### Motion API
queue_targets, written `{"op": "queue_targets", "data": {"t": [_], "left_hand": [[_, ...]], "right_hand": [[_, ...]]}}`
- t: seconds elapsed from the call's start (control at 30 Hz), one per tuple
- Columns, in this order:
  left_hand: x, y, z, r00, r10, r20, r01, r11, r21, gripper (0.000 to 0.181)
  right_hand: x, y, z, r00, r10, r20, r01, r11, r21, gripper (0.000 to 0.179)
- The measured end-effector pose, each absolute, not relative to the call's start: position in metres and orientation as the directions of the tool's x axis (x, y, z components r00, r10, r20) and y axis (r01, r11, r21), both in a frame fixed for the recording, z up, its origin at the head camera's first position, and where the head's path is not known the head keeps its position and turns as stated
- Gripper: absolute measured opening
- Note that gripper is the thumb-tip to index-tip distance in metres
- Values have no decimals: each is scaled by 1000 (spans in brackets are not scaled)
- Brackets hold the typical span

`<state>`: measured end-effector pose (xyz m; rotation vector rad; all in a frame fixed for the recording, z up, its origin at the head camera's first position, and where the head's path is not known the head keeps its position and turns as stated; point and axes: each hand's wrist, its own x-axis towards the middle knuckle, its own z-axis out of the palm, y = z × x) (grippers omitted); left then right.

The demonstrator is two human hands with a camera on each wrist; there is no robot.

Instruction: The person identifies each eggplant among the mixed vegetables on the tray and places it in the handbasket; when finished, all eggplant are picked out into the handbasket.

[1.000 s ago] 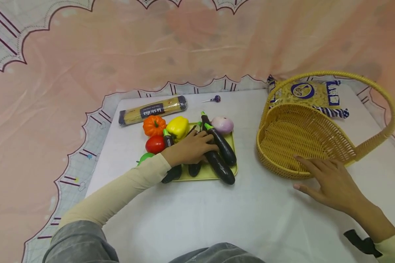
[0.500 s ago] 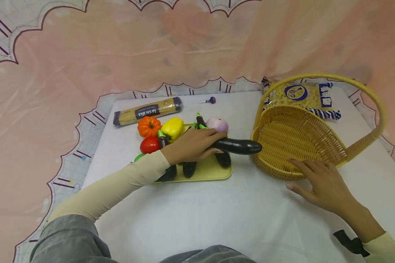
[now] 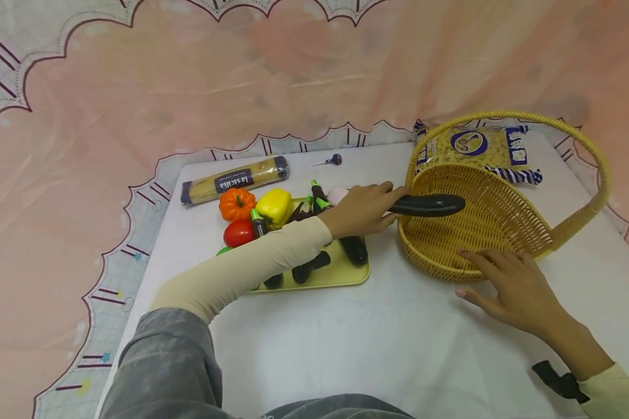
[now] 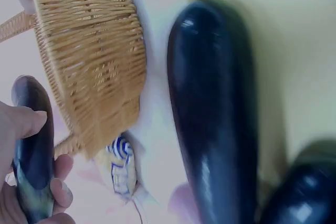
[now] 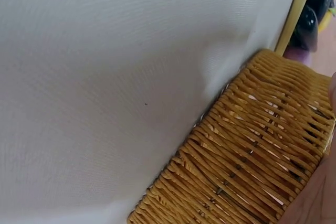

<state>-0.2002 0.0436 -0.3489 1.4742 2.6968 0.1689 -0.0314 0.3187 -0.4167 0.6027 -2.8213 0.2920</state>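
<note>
My left hand [image 3: 364, 209] grips a dark eggplant [image 3: 432, 205], which points to the right over the left rim of a yellow wicker basket [image 3: 427, 267]. In the left wrist view the thumb and fingers wrap around this held eggplant [image 4: 34, 137]. My right hand [image 3: 524, 297] rests at the basket's near rim, fingers loosely extended over it and thumb apart on the outside. A pale yellow tray [image 3: 340, 280] bears several more eggplants [image 3: 354, 250], a yellow bell pepper [image 3: 274, 206] and other vegetables. The left forearm hides part of the tray.
A small orange pumpkin [image 3: 237, 203] and a red tomato [image 3: 238, 233] lie at the tray's left. Behind them is a spaghetti pack [image 3: 234, 179]. A lollipop [image 3: 335, 159] lies at the back. A printed pasta bag [image 3: 495, 145] lies behind the basket, whose tall handle [image 3: 597, 157] arches above.
My left hand has picked an eggplant off the tray and carried it right, to over the basket's left rim. The right hand has stayed at the basket.
</note>
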Motion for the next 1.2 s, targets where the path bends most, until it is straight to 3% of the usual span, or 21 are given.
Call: {"op": "queue_targets", "data": {"t": [0.23, 0.37, 0.77, 0.87, 0.93, 1.07, 1.2], "left_hand": [[-202, 89, -359, -584, 811, -26, 808, 584, 81, 54], [-200, 108, -360, -609, 792, -35, 793, 609, -10, 52], [-193, 135, -379, -557, 828, -57, 824, 544, -158, 46], [-200, 146, -386, -574, 814, -88, 814, 556, -171, 47], [-204, 155, -391, -593, 797, -117, 804, 577, -142, 46], [-210, 169, -396, -623, 749, -226, 760, 648, 55, 51], [-213, 166, -392, -594, 750, -291, 702, 660, 266, 60]], "right_hand": [[-34, 317, -415, -897, -365, 248, -409, 899, -157, 75], [-33, 319, -414, -913, -337, 232, -380, 908, -177, 74], [-39, 311, -417, -905, -352, 238, -401, 894, -201, 68], [-40, 309, -418, -903, -353, 246, -404, 892, -202, 62], [-40, 309, -417, -906, -349, 239, -398, 895, -201, 61], [-38, 310, -416, -910, -342, 234, -388, 903, -187, 60], [-37, 311, -416, -915, -338, 220, -379, 907, -183, 61]]}}
